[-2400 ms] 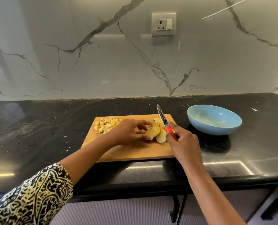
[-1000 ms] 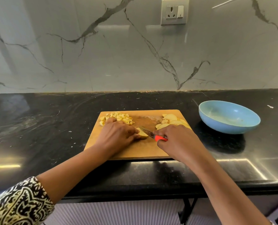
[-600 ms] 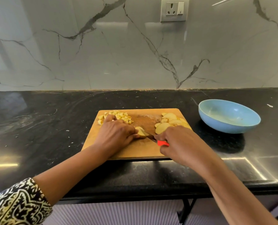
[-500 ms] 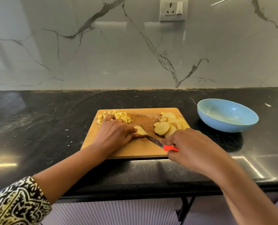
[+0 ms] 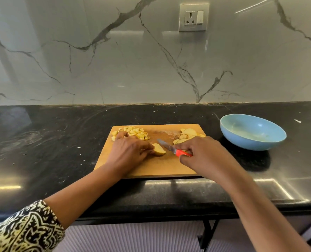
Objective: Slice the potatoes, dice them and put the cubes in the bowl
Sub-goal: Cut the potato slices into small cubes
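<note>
flat, pale yellow potato slice (image 5: 159,150)

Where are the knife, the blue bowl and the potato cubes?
knife (image 5: 166,146): head view, on the blade.
blue bowl (image 5: 249,144): head view, on its outer wall.
potato cubes (image 5: 136,132): head view, middle of the pile.

Table (image 5: 51,146), left of cutting board (image 5: 151,170): bare dark surface, open run back to the wall.
Board, far-left corner: pile of cubes (image 5: 136,132); blocked.
Board, far-right corner: stacked slices (image 5: 188,133); blocked.
Board, centre: left hand (image 5: 131,151) holds a potato piece (image 5: 159,150); knife (image 5: 169,146), gripped by the right hand (image 5: 203,155), lies angled just beside it, gap slim or perhaps nil.
Board, near edge: bare strip.
Bowl (image 5: 252,131): right of board, apart from it; mouth open from above.
</note>
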Motion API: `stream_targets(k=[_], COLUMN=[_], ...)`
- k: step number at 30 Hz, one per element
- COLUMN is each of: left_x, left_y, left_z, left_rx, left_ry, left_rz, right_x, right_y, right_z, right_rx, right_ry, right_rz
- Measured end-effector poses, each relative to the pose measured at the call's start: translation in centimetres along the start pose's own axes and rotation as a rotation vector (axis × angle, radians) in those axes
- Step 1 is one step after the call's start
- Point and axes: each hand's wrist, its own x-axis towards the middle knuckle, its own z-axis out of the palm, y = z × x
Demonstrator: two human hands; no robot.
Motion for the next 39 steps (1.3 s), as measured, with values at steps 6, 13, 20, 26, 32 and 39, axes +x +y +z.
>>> stream_targets(k=[6,13,20,26,32,39], left_x=[0.3,0.5,0.6,0.4,-0.1,-0.4], left_y=[-0.2,-0.3,-0.4,-0.3,-0.4,-0.6], left_z=[0.1,0.2,0.5,0.4,0.0,-0.2], left_rx=[-0.003,0.035,0.109,0.052,-0.035,-0.003], left_ry=[0.027,0.037,0.064,0.063,0.019,0.014], left_rz=[0.01,0.086,0.122,0.09,0.027,0.062], right_x=[1.0,2.5,0.2,-3.5,-2.9,-0.8], right_y=[0.2,-0.1,-0.5,-0.1,0.2,-0.3], right_z=[1.8,2.5,3.5,1.7,0.1,1.7], right_rx=[0.03,-0.027,-0.111,-0.119,-0.074,0.015], right_ry=[-0.039,-0.047,-0.026,-0.021,-0.005,0.037], right_rz=[-0.01,-0.055,-0.076,-0.059,-0.029,0.01])
